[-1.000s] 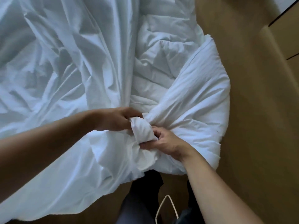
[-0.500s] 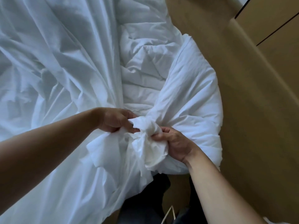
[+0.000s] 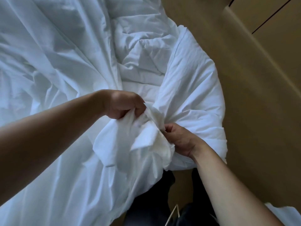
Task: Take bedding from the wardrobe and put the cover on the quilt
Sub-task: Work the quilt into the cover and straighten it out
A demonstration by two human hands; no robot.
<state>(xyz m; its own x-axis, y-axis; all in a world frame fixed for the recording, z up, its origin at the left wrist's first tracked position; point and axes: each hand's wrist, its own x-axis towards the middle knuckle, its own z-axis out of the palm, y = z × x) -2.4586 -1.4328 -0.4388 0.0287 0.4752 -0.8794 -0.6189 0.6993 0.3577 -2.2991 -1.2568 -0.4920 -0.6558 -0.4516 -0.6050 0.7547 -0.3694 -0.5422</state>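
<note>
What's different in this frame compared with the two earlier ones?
The left hand has worked a loose fold of the cover out of the bunch. It now hangs wider below that hand, and more of the creamy quilt corner shows between the hands. The right hand still pinches that corner. Neither hand let go; the rest lies as before.

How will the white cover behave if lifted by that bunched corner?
Likely floppy: the cover lies in deep creases and sags below where the left hand and right hand grip it. Probably light for its size; the cloth looks thin. Pulling may drag the puffier quilt along, since both bunch at the grip.
</note>
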